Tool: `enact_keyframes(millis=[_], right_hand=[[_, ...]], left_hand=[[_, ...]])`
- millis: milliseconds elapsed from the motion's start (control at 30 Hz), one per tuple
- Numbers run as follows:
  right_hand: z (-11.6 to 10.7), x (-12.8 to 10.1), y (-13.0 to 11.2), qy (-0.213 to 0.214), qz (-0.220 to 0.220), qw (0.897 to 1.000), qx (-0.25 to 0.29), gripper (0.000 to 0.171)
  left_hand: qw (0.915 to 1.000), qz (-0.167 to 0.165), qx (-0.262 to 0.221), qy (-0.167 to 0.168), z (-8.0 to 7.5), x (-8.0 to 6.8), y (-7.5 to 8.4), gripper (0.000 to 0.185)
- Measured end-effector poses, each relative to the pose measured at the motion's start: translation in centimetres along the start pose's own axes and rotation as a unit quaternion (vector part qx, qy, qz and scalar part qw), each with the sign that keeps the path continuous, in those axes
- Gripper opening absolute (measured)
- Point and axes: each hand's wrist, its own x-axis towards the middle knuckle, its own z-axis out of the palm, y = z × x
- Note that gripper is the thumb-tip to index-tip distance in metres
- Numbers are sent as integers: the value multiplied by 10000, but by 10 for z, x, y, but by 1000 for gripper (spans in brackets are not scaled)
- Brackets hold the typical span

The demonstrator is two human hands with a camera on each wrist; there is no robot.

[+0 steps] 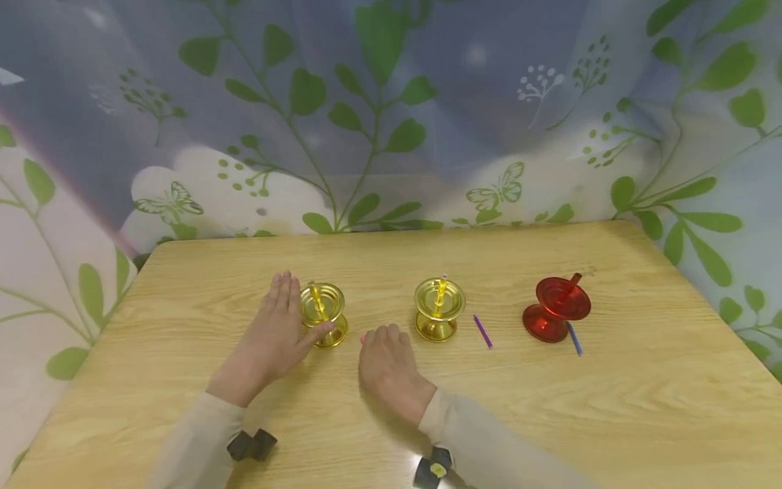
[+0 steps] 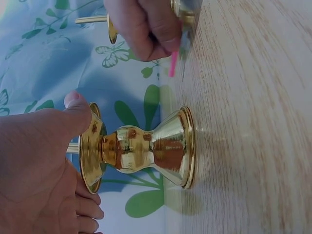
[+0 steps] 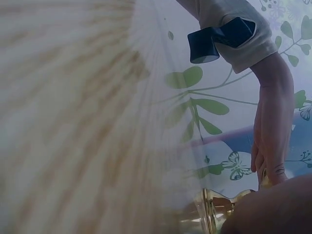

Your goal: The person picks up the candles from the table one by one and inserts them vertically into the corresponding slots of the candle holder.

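Observation:
My left hand [image 1: 269, 339] is beside the left gold candle holder [image 1: 324, 302], fingers straight along its far left side and thumb over its near side. In the left wrist view the thumb lies at the rim of the upper dish [image 2: 91, 165], and a thin metal stem sticks up from it. Just right of this holder, low over the table, my right hand [image 1: 391, 370] pinches a small pink candle stick [image 2: 172, 64]. Most of that stick is hidden under the fingers. In the right wrist view, part of a gold holder [image 3: 222, 207] shows behind the right hand.
A second gold candle holder [image 1: 436, 327] stands mid-table, with a purple stick [image 1: 482, 331] lying to its right. Farther right is a red candle holder [image 1: 546, 324], and a blue stick [image 1: 575, 339] lies by its base. A leaf-patterned wall covering [image 1: 391, 190] borders the wooden table [image 1: 641, 407].

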Motion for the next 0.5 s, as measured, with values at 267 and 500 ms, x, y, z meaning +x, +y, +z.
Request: enact_keyframes(millis=[267,500], right_hand=[[-6,8,2,61,-121,9999,54,33],[-11,4,3,425,-273,9971,568,19]], left_hand=[[9998,-21,-209,29,-1,-1,-4,92],[9997,-1,-221,50,0,-2,-2,94]])
